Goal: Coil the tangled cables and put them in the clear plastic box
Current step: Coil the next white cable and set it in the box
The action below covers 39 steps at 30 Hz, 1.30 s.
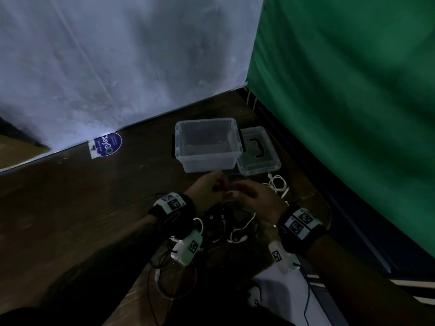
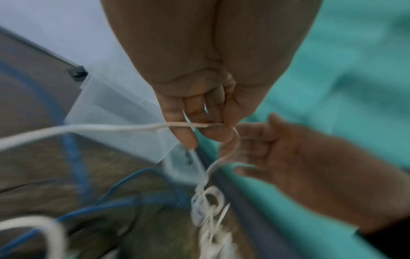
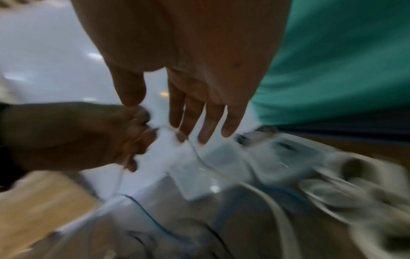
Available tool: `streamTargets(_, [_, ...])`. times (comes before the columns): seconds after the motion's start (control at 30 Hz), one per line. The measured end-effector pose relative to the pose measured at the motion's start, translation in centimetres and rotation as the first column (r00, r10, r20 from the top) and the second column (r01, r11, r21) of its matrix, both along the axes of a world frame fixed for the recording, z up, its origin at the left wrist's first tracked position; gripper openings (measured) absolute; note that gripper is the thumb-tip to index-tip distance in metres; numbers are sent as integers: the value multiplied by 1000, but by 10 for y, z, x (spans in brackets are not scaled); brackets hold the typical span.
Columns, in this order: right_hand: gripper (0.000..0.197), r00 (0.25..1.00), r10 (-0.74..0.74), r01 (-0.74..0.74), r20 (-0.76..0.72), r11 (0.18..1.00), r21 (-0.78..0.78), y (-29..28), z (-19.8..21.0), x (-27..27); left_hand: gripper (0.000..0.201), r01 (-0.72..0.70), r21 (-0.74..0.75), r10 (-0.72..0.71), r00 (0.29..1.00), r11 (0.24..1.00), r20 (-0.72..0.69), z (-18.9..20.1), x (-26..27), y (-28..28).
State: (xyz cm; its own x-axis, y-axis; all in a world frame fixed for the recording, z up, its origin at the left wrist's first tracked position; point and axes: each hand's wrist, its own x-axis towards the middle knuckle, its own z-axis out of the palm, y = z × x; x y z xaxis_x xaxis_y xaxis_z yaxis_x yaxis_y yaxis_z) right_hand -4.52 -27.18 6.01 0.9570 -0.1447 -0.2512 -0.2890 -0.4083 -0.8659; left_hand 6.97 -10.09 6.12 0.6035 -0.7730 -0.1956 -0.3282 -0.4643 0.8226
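Observation:
My left hand is held over the table just in front of the clear plastic box, which stands open with nothing in it. Its curled fingers pinch a thin white cable. That cable loops down to a white coil on the table. My right hand is beside the left with fingers straight, and the white cable runs past its index fingertip. A tangle of black, white and blue cables lies under both hands.
The box lid with a black handle lies to the right of the box. A white coiled cable sits in front of the lid. A green cloth hangs at the right and a white wall rises behind the table.

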Motion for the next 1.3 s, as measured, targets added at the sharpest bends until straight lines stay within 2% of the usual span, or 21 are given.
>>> streamTargets(0.07, [16,997,54,-52,47,997,-48,6,13,14,19,-25,-83,16,995,996,-100,18,1,3])
streamTargets(0.13, [14,993,5,2,114,998,-66,2,28,26,8,-52,-129,24,978,990,-208,31,1,10])
streamTargets(0.2, [22,971,-147,161,189,985,-63,-13,40,35,15,-80,-127,49,972,989,-232,31,6,22])
streamTargets(0.3, [30,851,-425,439,309,898,28,-44,66,44,25,-137,-60,121,967,989,-224,21,12,48])
streamTargets(0.37, [32,799,-495,479,341,867,136,-59,77,47,21,-218,-72,184,930,973,-318,14,14,64])
streamTargets(0.43, [34,808,-479,486,343,871,71,-62,80,46,21,-286,-111,228,901,952,-368,10,15,73])
streamTargets(0.5, [34,849,-439,453,294,891,23,-57,83,43,22,-345,-165,275,899,924,-340,13,19,76])
streamTargets(0.53, [34,884,-392,409,255,912,-18,-53,84,41,26,-376,-201,296,893,904,-339,19,20,76])
streamTargets(0.6, [27,957,-230,264,176,944,-200,-45,87,35,27,-429,-265,330,878,864,-346,34,21,69])
streamTargets(0.67, [11,980,-102,157,168,921,-357,-37,90,33,27,-417,-301,340,899,858,-277,51,20,60])
streamTargets(0.7, [13,978,-54,134,203,904,-406,-30,92,32,27,-375,-313,314,921,872,-230,59,18,54])
streamTargets(0.73, [25,966,-2,116,258,896,-428,-22,93,33,27,-317,-313,271,946,895,-180,67,16,49])
streamTargets(0.8, [45,948,59,60,312,932,-359,-6,100,36,26,-195,-283,181,981,939,-75,80,12,39])
streamTargets(0.83, [48,957,78,8,278,956,-294,3,107,37,25,-153,-274,148,988,950,-37,85,10,36])
streamTargets(0.9, [33,975,144,-120,170,982,-148,14,118,40,24,-105,-286,103,994,952,-23,94,7,32])
streamTargets(0.97, [9,960,205,-177,192,972,-156,19,131,41,24,-80,-285,77,997,955,-20,100,7,33])
streamTargets(1.03, [19,936,197,-133,293,966,-223,18,140,42,27,-81,-282,68,996,956,-56,102,8,37])
streamTargets(1.17, [18,881,94,55,463,953,-298,11,162,46,35,-148,-332,94,980,932,-174,97,13,49])
streamTargets(1.3, [18,787,-172,285,592,953,-102,-10,183,50,43,-270,-320,185,945,908,-271,77,21,68])
